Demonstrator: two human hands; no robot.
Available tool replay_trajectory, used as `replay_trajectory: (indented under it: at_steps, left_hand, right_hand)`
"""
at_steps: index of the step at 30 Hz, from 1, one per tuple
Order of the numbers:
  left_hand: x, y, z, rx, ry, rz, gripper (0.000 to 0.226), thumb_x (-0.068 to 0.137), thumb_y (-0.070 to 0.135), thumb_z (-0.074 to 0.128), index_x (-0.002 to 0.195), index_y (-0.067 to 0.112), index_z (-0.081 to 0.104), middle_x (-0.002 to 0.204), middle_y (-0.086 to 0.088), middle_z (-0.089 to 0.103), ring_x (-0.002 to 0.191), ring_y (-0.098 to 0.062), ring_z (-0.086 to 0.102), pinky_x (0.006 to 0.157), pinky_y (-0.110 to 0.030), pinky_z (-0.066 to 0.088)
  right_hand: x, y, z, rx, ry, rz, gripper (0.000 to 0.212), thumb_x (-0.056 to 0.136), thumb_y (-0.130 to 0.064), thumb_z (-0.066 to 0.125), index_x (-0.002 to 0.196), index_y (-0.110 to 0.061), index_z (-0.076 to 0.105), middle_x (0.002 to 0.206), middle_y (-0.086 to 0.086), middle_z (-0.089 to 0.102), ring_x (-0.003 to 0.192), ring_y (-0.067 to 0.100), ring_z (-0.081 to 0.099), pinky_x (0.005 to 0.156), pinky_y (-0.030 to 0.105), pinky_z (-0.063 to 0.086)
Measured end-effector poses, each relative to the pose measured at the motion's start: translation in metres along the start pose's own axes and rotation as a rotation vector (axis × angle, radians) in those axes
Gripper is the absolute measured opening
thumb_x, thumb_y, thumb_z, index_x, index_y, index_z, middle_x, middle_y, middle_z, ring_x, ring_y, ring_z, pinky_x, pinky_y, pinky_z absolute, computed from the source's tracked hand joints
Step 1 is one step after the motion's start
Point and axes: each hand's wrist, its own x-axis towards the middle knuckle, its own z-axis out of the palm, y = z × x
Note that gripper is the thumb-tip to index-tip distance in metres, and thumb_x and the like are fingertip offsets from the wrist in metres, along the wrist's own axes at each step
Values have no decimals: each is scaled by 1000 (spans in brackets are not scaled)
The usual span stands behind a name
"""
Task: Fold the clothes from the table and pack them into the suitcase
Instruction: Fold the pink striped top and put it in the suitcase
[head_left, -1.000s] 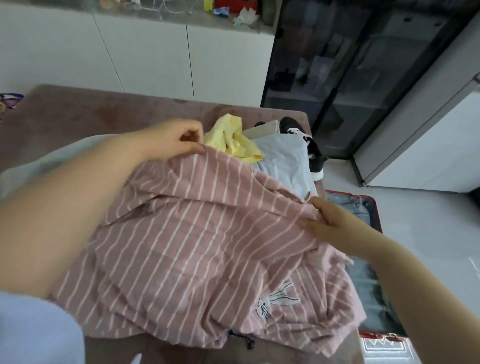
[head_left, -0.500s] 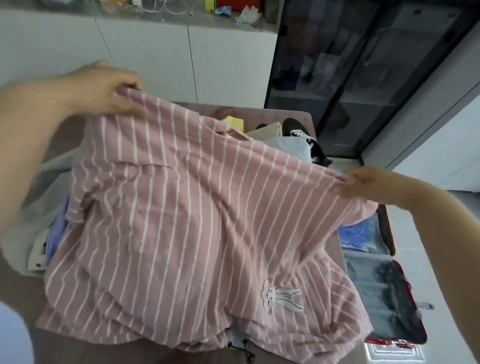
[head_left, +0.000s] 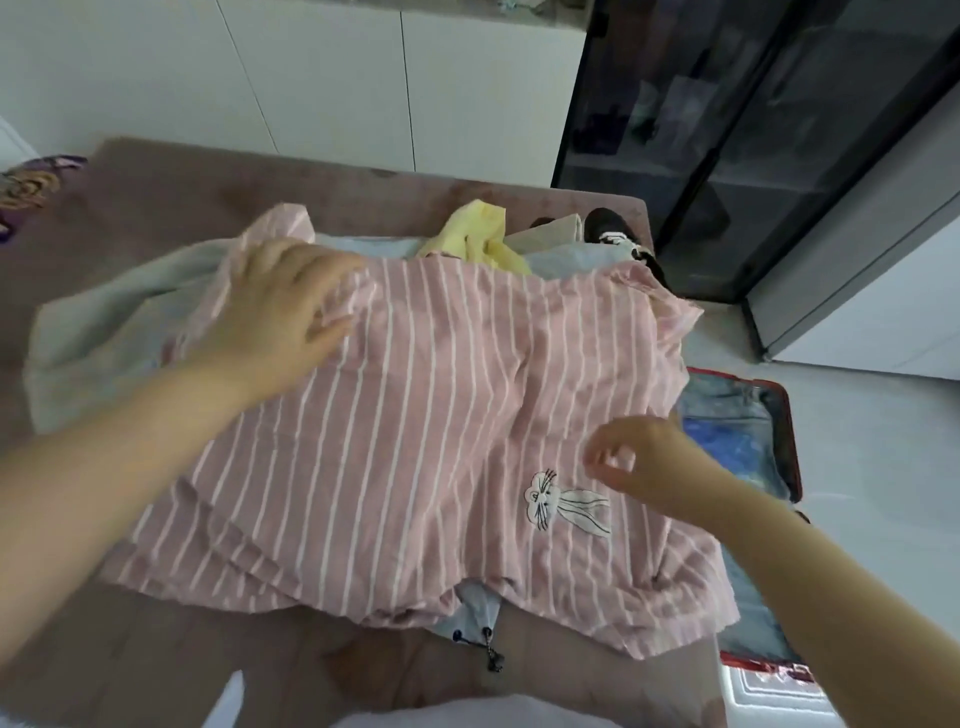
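The pink striped shirt (head_left: 415, 415) lies spread over a heap of clothes on the table (head_left: 208, 187), with the left hand (head_left: 280, 312) pressing flat on its far corner, fingers straight, and the right hand (head_left: 639, 462) loosely curled over the near side, gripping nothing. Trouble could come from that lumpy pile underneath and the right edge drooping toward the open suitcase (head_left: 779, 415) on the floor, so a fold may go crooked or slide off. The garments beneath are mostly covered, and the right forearm hides part of the suitcase.

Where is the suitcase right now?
Head view, right side: the suitcase lies open on the floor beside the table, past the right hand.
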Motion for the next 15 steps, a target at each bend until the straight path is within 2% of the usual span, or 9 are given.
replay_trajectory:
  at_steps: [2,3,5,6,8,9,11,13,15]
  left_hand:
    - [-57,25,1,-56,-39,194,37,90,47,42,100,18,64,92,-2,65,92,-21,47,80,-33,31]
    - [-85,36,3,-75,-104,261,41,93,48,38,88,20,68,84,2,66,87,-16,45,78,-31,32]
    - [-135,52,12,-86,-246,360,43,90,52,40,70,24,66,72,10,62,81,-10,43,74,-28,31]
    - [-158,57,17,-78,-315,373,40,86,54,43,67,26,64,70,12,60,79,-10,42,73,-27,31]
    - [-194,57,28,-22,-398,320,37,78,60,46,75,27,62,78,11,59,82,-11,43,72,-28,30]
    - [-209,55,33,19,-395,258,41,74,62,46,85,26,61,88,8,58,85,-12,45,74,-28,30]
    - [-234,50,41,73,-356,111,53,70,61,53,106,22,51,106,1,48,94,-19,46,78,-31,32]
    - [-249,47,46,71,-298,-11,64,63,45,78,112,17,47,112,-4,45,98,-24,45,84,-34,34]
    - [-252,41,47,72,-278,-94,70,52,26,89,109,14,48,108,-7,52,95,-23,46,85,-35,34]
  right_hand:
    - [-35,10,36,4,-290,114,18,72,-39,72,67,-45,56,79,-21,58,76,-4,55,72,23,47]
    - [-48,16,54,-45,-356,118,14,66,-51,68,72,-47,56,81,-25,53,78,-7,50,75,23,45]
    - [-69,30,89,-140,-392,110,48,54,-66,52,97,-46,58,94,-25,42,91,-2,44,86,28,41]
    - [-77,32,101,-169,-348,131,60,54,-70,48,106,-43,57,101,-21,41,99,5,43,90,30,40]
    - [-84,35,115,-190,-201,155,50,65,-66,52,104,-36,62,106,-12,49,104,16,48,86,34,44]
    - [-86,33,118,-132,-127,142,42,70,-63,54,97,-33,65,102,-8,55,99,18,54,80,36,46]
    - [-87,19,108,97,3,125,27,81,-54,58,85,-28,62,84,-7,59,77,4,58,69,29,47]
    - [-86,5,90,326,120,176,12,89,-27,60,80,-25,53,66,-4,53,58,3,51,60,21,40]
    - [-86,-4,71,418,307,178,17,92,-18,54,81,-28,47,65,0,48,61,9,48,62,25,39]
